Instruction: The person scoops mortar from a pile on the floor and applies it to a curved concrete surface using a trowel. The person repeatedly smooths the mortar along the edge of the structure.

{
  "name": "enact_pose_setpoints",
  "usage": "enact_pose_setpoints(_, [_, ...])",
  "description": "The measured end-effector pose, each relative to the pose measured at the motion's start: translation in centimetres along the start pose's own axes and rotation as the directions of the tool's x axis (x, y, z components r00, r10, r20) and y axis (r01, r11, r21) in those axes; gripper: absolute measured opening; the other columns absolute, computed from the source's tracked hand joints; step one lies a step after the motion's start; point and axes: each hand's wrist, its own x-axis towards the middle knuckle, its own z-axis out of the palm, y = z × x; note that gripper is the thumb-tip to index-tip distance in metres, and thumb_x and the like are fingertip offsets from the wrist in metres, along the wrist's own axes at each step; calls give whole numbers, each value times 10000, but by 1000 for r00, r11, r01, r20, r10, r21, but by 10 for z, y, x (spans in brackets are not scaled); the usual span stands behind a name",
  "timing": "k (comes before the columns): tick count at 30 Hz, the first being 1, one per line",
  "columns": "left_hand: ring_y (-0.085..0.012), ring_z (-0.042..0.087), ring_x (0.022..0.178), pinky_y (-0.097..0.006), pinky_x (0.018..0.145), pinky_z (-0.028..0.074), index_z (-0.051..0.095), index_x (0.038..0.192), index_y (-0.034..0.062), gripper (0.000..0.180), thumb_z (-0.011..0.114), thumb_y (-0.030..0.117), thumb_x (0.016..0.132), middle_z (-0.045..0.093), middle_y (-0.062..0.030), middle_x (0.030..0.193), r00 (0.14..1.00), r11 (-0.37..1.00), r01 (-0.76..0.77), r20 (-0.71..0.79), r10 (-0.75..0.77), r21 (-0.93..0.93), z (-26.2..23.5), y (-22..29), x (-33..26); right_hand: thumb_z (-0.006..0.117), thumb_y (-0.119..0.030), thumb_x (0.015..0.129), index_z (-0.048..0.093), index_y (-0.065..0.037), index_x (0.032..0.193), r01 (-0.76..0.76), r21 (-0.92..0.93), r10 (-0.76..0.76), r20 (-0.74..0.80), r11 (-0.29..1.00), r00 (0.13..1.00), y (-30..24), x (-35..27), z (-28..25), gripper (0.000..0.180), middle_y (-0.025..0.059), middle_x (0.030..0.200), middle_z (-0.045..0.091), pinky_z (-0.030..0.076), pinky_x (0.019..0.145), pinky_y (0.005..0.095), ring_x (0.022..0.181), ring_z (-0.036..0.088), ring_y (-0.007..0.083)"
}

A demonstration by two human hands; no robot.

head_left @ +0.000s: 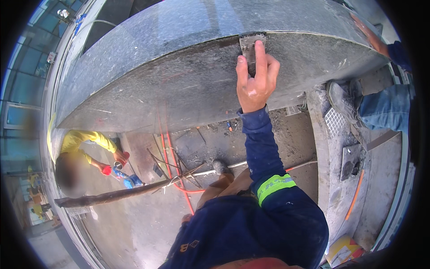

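Observation:
My right hand (pixel 257 87) reaches up to the curved grey stone-like panel (pixel 188 85). It grips a small putty knife (pixel 252 44), with fingers laid along the flat, smeared metal blade. The blade lies against the panel's upper edge, at the thin seam below the top slab (pixel 179 31). Dark smears run along the face just under that seam, to the left of the blade. The tool's handle is mostly hidden by my palm. Low by my thigh, only a small part of my left hand (pixel 186 218) shows beside my dark sleeve; its fingers are hidden.
At right, another person's hand (pixel 371 35) rests on the panel; their shoe (pixel 344 101) stands on the concrete ledge (pixel 331 179). Lower left, a yellow-sleeved person (pixel 85 141) handles red cups. A wooden pole (pixel 116 193), red hoses (pixel 172 157) and sticks lie below.

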Motion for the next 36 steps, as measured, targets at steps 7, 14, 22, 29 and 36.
enact_pose_setpoints(7, [-335, 667, 1015, -432, 898, 518, 747, 972, 115, 324, 572, 361, 854, 714, -157, 1032, 992, 932, -126, 44, 118, 340, -15, 30, 0, 753, -93, 800, 623, -50, 1283, 0, 26, -2, 48, 1000, 999, 3, 3, -33, 502, 153, 985, 523, 512, 653, 363, 824, 555, 251])
enact_pose_setpoints(14, [-359, 672, 941, -456, 848, 528, 743, 895, 116, 298, 549, 340, 865, 717, -140, 975, 962, 856, -265, 58, 267, 444, -7, 5, 2, 745, -121, 828, 611, -46, 1295, 42, 53, -37, -84, 998, 996, 21, 11, -15, 492, 150, 1027, 547, 510, 683, 369, 842, 573, 252])
enact_pose_setpoints(22, [-352, 671, 948, -446, 844, 523, 742, 907, 114, 329, 531, 366, 886, 721, -133, 970, 984, 976, -171, -35, 177, 133, -11, 9, 5, 769, -110, 799, 590, -81, 1329, 105, -12, -106, -132, 994, 986, 34, 10, 1, 560, 164, 1033, 547, 507, 690, 387, 857, 569, 293])
enact_pose_setpoints(29, [-339, 666, 984, -429, 867, 517, 736, 955, 89, 385, 522, 406, 909, 722, -140, 980, 964, 960, -264, -10, 266, 90, -14, 32, 15, 738, -158, 854, 605, -47, 1311, -20, -50, 22, 28, 999, 999, 32, 2, -13, 488, 143, 966, 528, 495, 672, 373, 808, 556, 265])
enact_pose_setpoints(36, [-341, 669, 984, -455, 865, 519, 725, 972, 108, 359, 506, 387, 916, 720, -128, 1006, 904, 794, -425, 165, 394, 434, -26, 85, 69, 706, -108, 870, 602, -20, 1302, -310, 7, 300, 236, 951, 924, 14, -4, -95, 453, 109, 908, 587, 486, 688, 364, 765, 570, 221])
